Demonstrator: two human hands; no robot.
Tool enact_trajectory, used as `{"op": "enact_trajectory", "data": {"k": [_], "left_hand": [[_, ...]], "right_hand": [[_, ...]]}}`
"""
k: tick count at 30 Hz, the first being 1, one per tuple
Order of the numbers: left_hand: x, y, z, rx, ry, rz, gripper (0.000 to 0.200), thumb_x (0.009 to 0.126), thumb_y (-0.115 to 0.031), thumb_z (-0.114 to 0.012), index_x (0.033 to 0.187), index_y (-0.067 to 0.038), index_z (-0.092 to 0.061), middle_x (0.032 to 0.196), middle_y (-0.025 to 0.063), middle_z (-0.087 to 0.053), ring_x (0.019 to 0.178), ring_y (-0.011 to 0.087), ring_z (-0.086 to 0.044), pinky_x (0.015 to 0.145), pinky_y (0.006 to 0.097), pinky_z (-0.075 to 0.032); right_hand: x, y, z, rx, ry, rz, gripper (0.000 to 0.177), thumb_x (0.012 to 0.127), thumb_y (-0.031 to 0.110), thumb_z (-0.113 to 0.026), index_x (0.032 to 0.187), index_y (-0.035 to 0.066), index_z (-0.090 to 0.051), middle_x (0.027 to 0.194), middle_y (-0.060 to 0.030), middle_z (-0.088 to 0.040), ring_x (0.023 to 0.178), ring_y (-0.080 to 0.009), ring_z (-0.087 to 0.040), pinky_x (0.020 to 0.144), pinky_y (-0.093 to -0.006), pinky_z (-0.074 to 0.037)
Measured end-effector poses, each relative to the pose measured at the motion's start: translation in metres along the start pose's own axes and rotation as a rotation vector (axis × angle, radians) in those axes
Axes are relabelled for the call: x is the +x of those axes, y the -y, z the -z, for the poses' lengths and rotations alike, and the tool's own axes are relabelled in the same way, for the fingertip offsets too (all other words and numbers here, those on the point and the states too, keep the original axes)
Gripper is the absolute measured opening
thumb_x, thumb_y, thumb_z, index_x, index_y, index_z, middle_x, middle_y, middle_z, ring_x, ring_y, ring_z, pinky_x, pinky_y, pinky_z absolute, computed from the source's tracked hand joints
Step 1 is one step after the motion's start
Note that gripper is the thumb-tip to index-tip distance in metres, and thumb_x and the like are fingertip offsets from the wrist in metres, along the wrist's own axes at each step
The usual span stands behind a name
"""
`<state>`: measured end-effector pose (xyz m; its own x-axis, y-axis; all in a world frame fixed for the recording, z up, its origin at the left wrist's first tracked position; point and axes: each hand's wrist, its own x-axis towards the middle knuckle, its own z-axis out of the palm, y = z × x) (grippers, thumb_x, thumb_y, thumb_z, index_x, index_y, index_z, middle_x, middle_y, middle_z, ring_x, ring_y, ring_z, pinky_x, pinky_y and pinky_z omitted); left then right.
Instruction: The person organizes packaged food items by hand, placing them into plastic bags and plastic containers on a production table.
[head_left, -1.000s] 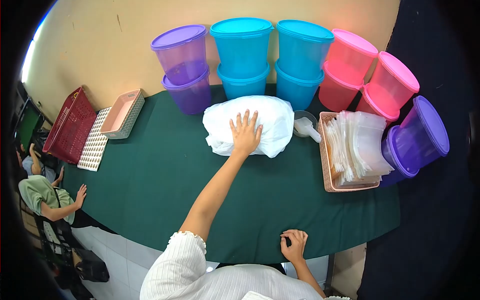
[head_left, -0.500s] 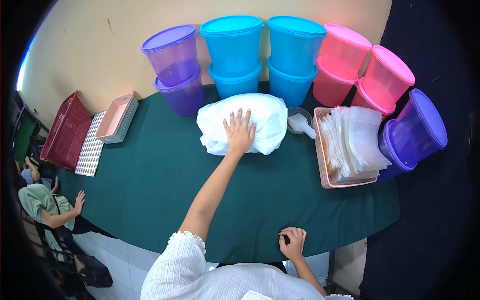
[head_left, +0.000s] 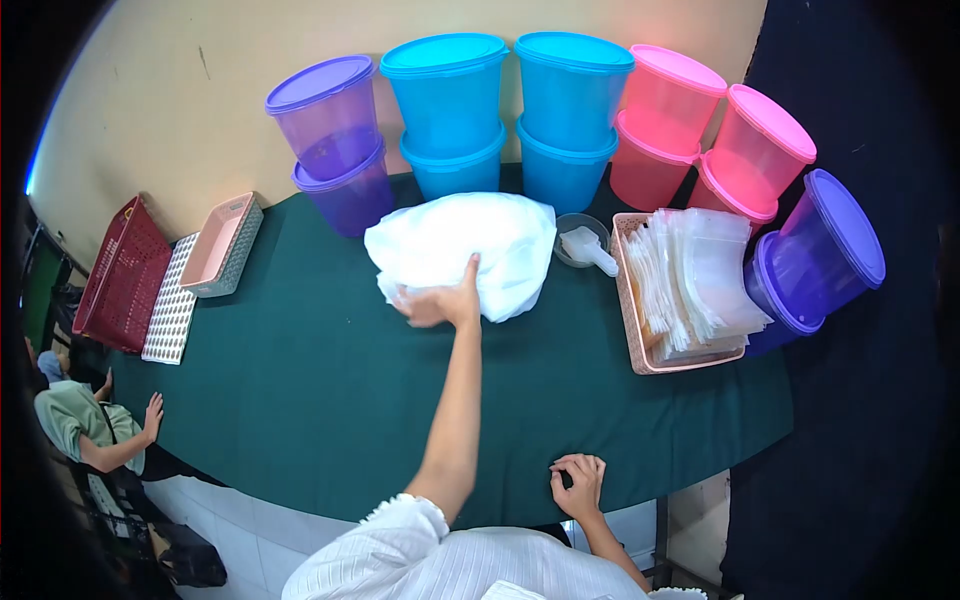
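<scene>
A bulging white plastic bag (head_left: 470, 240) lies on the green table cloth (head_left: 330, 400) in front of the stacked tubs. My left hand (head_left: 440, 300) reaches far forward and grips the bag's near lower edge, thumb up against its front. My right hand (head_left: 577, 482) rests curled at the table's near edge, holding nothing that I can see.
Stacked lidded tubs line the wall: purple (head_left: 330, 130), blue (head_left: 505, 100), pink (head_left: 715, 135), more purple (head_left: 815, 260) at right. A pink basket of clear bags (head_left: 690, 285) and a small bowl with a scoop (head_left: 582, 243) stand right of the bag. Trays (head_left: 220, 245) and a red basket (head_left: 115, 275) lie left. Another person (head_left: 95, 430) sits lower left.
My left hand slid from lying flat on top of the bag down to its near edge and closed on it. The view shifted slightly left. My right hand stayed put.
</scene>
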<state>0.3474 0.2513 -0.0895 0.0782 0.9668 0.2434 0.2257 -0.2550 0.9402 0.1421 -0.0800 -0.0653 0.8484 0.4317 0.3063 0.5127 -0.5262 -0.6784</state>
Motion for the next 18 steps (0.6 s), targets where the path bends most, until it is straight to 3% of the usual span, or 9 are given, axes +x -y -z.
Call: {"op": "enact_trajectory", "data": {"k": [2, 3, 5, 6, 8, 10, 11, 16, 18], "left_hand": [[-0.037, -0.103, 0.048, -0.143, -0.09, 0.685, 0.12, 0.045, -0.037, -0.085, 0.125, 0.004, -0.005, 0.132, 0.0233, -0.015, 0.123, 0.0348, -0.021, 0.096, 0.0597, -0.021], [-0.034, -0.091, 0.036, -0.144, -0.082, 0.692, 0.12, 0.045, -0.037, -0.085, 0.125, 0.004, -0.005, 0.132, 0.0233, -0.015, 0.123, 0.0348, -0.021, 0.096, 0.0597, -0.021], [-0.019, -0.042, -0.002, -1.108, 0.369, 0.967, 0.113, 0.046, -0.022, -0.086, 0.125, 0.004, -0.009, 0.125, 0.0218, -0.033, 0.108, 0.0325, -0.045, 0.087, 0.0549, -0.042], [-0.014, -0.033, -0.014, -1.244, 0.475, 1.031, 0.067, 0.067, -0.019, -0.074, 0.123, -0.004, -0.04, 0.118, 0.014, -0.049, 0.106, 0.0336, -0.048, 0.09, 0.0518, -0.039], [-0.012, -0.026, -0.021, -1.23, 0.542, 0.993, 0.065, 0.069, -0.021, -0.072, 0.123, -0.003, -0.039, 0.118, 0.0148, -0.049, 0.105, 0.0332, -0.049, 0.089, 0.0508, -0.04], [-0.019, -0.029, -0.009, -1.172, 0.435, 0.945, 0.086, 0.054, -0.014, -0.082, 0.117, 0.01, -0.03, 0.11, 0.02, -0.05, 0.09, 0.0326, -0.056, 0.076, 0.0505, -0.05], [-0.02, -0.031, -0.001, -1.122, 0.438, 0.927, 0.076, 0.057, -0.013, -0.081, 0.114, 0.01, -0.036, 0.11, 0.0192, -0.051, 0.09, 0.0321, -0.056, 0.076, 0.0497, -0.049], [0.0, -0.005, 0.083, -0.95, 1.041, 0.847, 0.058, 0.078, -0.03, -0.063, 0.122, 0.001, -0.04, 0.118, 0.0145, -0.05, 0.105, 0.0274, -0.051, 0.089, 0.0405, -0.041], [0.01, -0.01, 0.138, -0.762, 1.104, 0.892, 0.058, 0.079, -0.03, -0.061, 0.122, 0.002, -0.04, 0.118, 0.0156, -0.05, 0.105, 0.0278, -0.051, 0.091, 0.0391, -0.04]], "right_hand": [[0.001, -0.001, 0.0, -0.011, -0.003, -0.001, 0.007, 0.063, 0.006, -0.059, 0.068, 0.01, -0.058, 0.078, -0.0004, -0.058, 0.078, -0.0183, -0.051, 0.079, -0.0342, -0.03], [0.002, 0.0, 0.0, -0.003, -0.005, 0.0, 0.007, 0.063, 0.006, -0.059, 0.068, 0.01, -0.058, 0.078, -0.0003, -0.058, 0.078, -0.0183, -0.051, 0.079, -0.0341, -0.03], [0.001, 0.0, 0.0, -0.005, -0.009, -0.006, 0.006, 0.063, 0.007, -0.06, 0.068, 0.011, -0.059, 0.078, 0.0001, -0.058, 0.078, -0.0183, -0.051, 0.079, -0.0337, -0.03], [0.001, -0.001, -0.001, -0.016, -0.02, -0.017, 0.006, 0.063, 0.007, -0.06, 0.068, 0.011, -0.059, 0.078, 0.0001, -0.058, 0.078, -0.0183, -0.051, 0.079, -0.0337, -0.03], [0.002, 0.0, 0.0, 0.002, -0.024, -0.017, 0.006, 0.063, 0.008, -0.06, 0.068, 0.011, -0.059, 0.078, 0.0, -0.058, 0.078, -0.0185, -0.052, 0.079, -0.0337, -0.031], [0.001, 0.001, 0.0, -0.015, -0.044, -0.022, 0.006, 0.063, 0.008, -0.06, 0.067, 0.011, -0.059, 0.078, 0.0006, -0.058, 0.077, -0.0177, -0.052, 0.078, -0.0334, -0.031], [0.001, 0.0, 0.0, -0.008, -0.037, -0.018, 0.005, 0.063, 0.009, -0.06, 0.067, 0.011, -0.059, 0.078, 0.001, -0.058, 0.077, -0.0172, -0.052, 0.078, -0.0332, -0.031], [0.0, 0.0, 0.001, 0.006, -0.034, -0.012, 0.005, 0.064, 0.009, -0.059, 0.068, 0.012, -0.059, 0.078, 0.0024, -0.057, 0.077, -0.0159, -0.052, 0.078, -0.033, -0.032], [-0.001, -0.001, 0.002, 0.013, -0.035, -0.02, 0.004, 0.065, 0.01, -0.059, 0.069, 0.012, -0.059, 0.079, 0.0023, -0.057, 0.079, -0.0158, -0.052, 0.078, -0.0333, -0.031]]}}
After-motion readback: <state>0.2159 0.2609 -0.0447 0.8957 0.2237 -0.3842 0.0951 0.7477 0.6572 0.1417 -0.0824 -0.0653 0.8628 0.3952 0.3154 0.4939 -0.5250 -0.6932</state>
